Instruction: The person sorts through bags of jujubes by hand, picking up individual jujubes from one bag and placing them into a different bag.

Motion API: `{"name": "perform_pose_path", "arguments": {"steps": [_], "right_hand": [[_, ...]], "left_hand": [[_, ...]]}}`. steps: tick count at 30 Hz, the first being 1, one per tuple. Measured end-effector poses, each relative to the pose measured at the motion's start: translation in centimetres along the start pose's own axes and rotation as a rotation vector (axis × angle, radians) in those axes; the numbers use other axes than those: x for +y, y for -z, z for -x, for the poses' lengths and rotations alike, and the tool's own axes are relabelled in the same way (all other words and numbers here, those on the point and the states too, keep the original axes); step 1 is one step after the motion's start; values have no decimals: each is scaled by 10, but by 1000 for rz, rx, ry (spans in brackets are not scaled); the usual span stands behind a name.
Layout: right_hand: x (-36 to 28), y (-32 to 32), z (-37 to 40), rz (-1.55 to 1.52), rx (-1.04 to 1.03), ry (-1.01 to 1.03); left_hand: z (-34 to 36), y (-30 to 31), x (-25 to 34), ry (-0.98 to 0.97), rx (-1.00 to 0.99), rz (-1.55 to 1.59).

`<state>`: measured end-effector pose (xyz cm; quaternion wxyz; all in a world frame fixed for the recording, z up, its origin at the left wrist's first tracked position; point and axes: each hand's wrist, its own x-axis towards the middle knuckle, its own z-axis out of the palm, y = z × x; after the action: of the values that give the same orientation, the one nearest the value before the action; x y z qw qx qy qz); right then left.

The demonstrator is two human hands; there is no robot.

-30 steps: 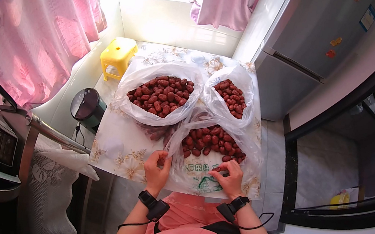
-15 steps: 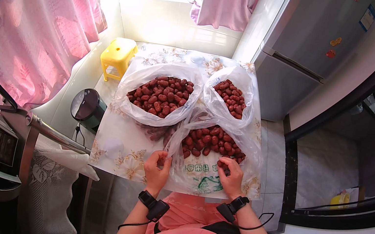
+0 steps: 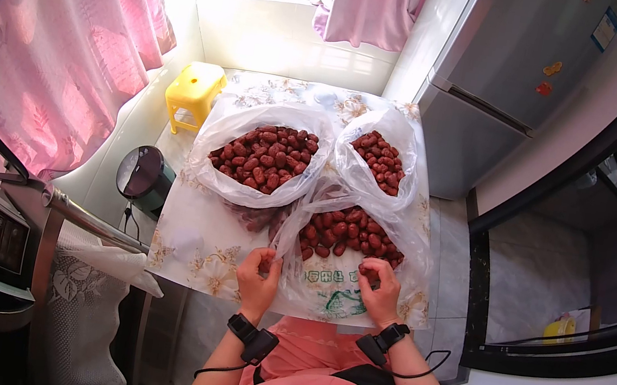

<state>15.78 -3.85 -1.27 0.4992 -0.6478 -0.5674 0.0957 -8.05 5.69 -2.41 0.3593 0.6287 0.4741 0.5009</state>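
The nearest clear plastic bag lies spread on the table, with wrinkled red dates heaped at its far end and green print on its bare front part. My right hand is closed over the bag's right side, pinching a red date close to the heap. At the bag's left edge, my left hand is closed with its fingers curled. A small dark patch shows between that thumb and fingers; I cannot tell what it is.
Two more open plastic bags of red dates stand behind, a larger one at left and a smaller one at right. A yellow stool and a dark bin are left of the table. A grey fridge stands at right.
My right thumb and fingertips have shifted slightly around the red date. My left hand and the bags stay where they were.
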Motion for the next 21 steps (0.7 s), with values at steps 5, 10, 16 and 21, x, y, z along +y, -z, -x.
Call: {"name": "perform_pose_path", "arguments": {"steps": [5, 10, 16, 21], "right_hand": [[-8, 2, -3, 39, -14, 56], [-6, 1, 3, -30, -7, -158], [-3, 2, -4, 70, 3, 112], [-3, 1, -1, -7, -5, 18]], "left_hand": [[0, 0, 1, 4, -3, 15], [0, 0, 0, -15, -1, 0], [-1, 1, 3, -9, 2, 5], [-1, 0, 1, -15, -1, -6]]}}
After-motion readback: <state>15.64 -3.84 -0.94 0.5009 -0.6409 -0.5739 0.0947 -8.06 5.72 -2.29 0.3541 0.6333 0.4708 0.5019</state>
